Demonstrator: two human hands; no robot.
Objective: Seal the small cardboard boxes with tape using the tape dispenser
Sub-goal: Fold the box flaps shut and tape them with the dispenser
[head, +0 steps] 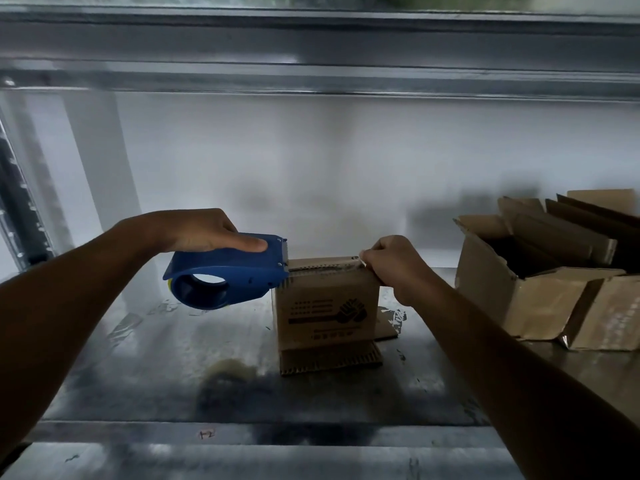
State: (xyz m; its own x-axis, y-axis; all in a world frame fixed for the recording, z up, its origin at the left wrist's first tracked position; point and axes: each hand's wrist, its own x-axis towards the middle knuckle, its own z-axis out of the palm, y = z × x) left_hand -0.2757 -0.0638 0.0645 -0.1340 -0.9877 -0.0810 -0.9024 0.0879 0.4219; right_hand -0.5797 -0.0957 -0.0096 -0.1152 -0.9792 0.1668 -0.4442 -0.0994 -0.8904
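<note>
A small brown cardboard box (pixel 325 310) with a dark printed logo stands upright on the metal shelf (pixel 166 382), its lower flap folded out towards me. My left hand (pixel 204 230) grips a blue tape dispenser (pixel 228 271) from above, with the dispenser's toothed front end touching the box's top left edge. My right hand (pixel 394 265) pinches the box's top right corner, where a pale tape end shows under the fingers. A strip of clear tape seems to run along the box's top seam, though it is hard to make out.
A larger open cardboard carton (pixel 540 299) holding several flattened boxes stands at the right of the shelf. Scraps of tape and stains lie on the shelf surface. A white wall rises close behind, and a metal shelf beam (pixel 311 74) runs overhead.
</note>
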